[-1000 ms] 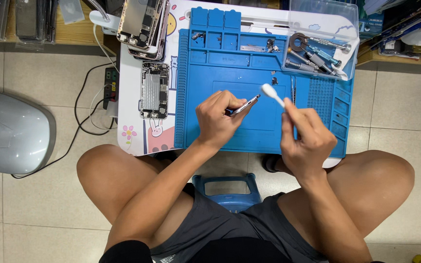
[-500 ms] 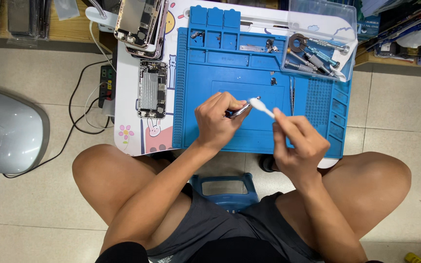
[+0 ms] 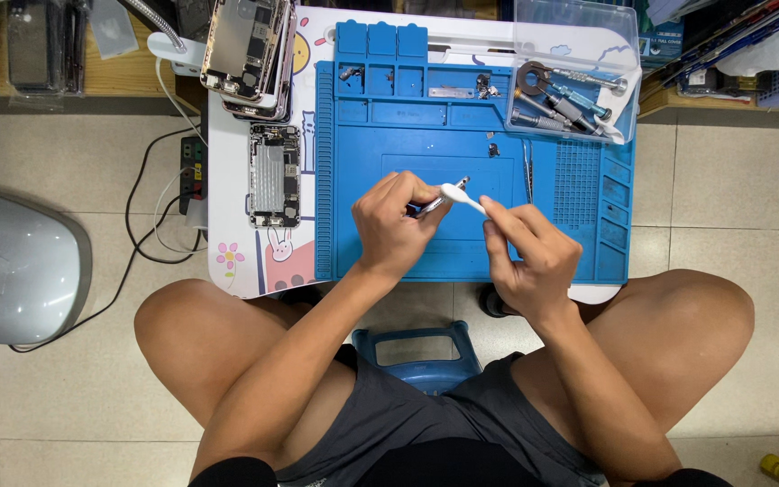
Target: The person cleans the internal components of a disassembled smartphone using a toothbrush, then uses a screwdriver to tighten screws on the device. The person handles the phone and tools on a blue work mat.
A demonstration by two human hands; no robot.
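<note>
Both hands work over a blue repair mat (image 3: 380,243) on a small white table. My left hand (image 3: 396,224) grips a thin metal tool (image 3: 448,195), probably tweezers, whose tip points up and right. My right hand (image 3: 529,252) holds a white cotton swab (image 3: 460,195) by its stick. The swab's head touches the tip of the metal tool between the hands. Whatever small part the tool may hold is too small to see.
An opened phone body (image 3: 273,175) lies left of the mat, with more phone housings (image 3: 245,45) stacked behind it. A clear tray (image 3: 579,36) of screwdrivers sits at the mat's back right, tweezers (image 3: 527,169) beside it. A grey rounded object (image 3: 15,266) and cables are on the floor at left.
My right hand has swung the swab left and down, from upright above the mat to touching the metal tool's tip. The left hand has barely shifted.
</note>
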